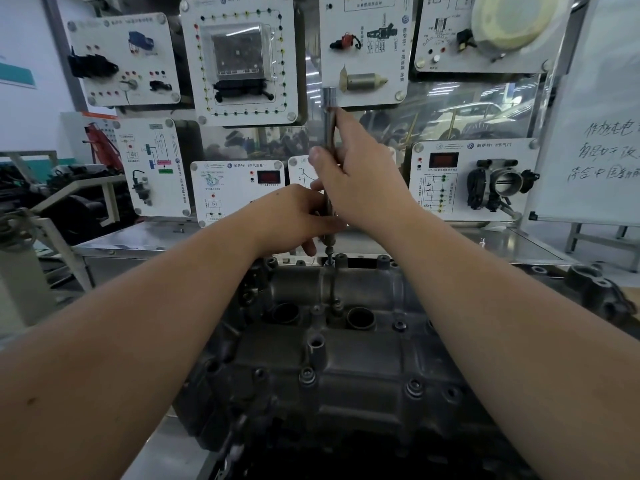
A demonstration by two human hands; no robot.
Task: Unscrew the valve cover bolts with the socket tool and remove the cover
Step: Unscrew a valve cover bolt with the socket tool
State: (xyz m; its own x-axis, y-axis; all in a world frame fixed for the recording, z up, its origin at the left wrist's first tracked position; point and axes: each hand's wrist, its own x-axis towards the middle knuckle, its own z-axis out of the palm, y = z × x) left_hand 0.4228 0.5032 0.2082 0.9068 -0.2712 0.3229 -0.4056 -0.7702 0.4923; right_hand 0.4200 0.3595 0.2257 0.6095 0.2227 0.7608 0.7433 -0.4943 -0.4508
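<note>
The valve cover (346, 358) is lying on the surface just below me, its bolts facing up. At its far edge I am standing the socket tool (329, 161) upright on a bolt (329, 259), my left grip (294, 216) curling round the lower shaft to keep it seated, my right grip (360, 178) closing round the shaft above to turn it.

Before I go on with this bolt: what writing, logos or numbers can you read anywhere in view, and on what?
Whiteboard: handwritten Chinese, cut off at the edge, not fully readable.
Wall training panels: round blue logos and Chinese headings, too blurred to read.
Red digital displays: digits unreadable.
Valve cover: no markings readable.
</note>
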